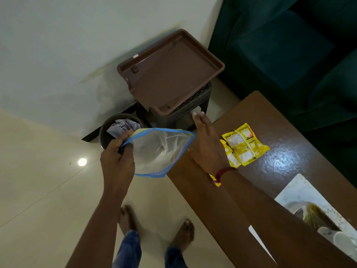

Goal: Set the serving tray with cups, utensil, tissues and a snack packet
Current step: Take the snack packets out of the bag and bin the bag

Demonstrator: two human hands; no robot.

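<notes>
- Head view, landmark = brown tray (173,74): it sits empty on a dark lattice stool (195,105) against the white wall, slightly tilted.
- Left hand (117,161) below-left of the tray, fingers (125,135) closed around the blue-edged rim of a clear plastic bag (158,151); bag mouth is held open, and it looks empty or nearly so.
- Right hand (206,144) below the tray's near corner, fingers straight and spread flat, gripping nothing; palm side is just beside the bag's right rim, contact unclear.
- Red thread band (225,172) on the right wrist.
- Yellow snack packets (243,146) lie flat on the brown surface (289,161), below-right of the tray, just beside the right hand.
- Dark round bin (108,132) on the floor, below-left of the tray beside the stool, holds crumpled wrappers (123,126).
- Patterned mat (309,200) with white cups (340,238) farther down the surface, well apart from the tray.
- Dark green sofa (289,45) right of the tray.
</notes>
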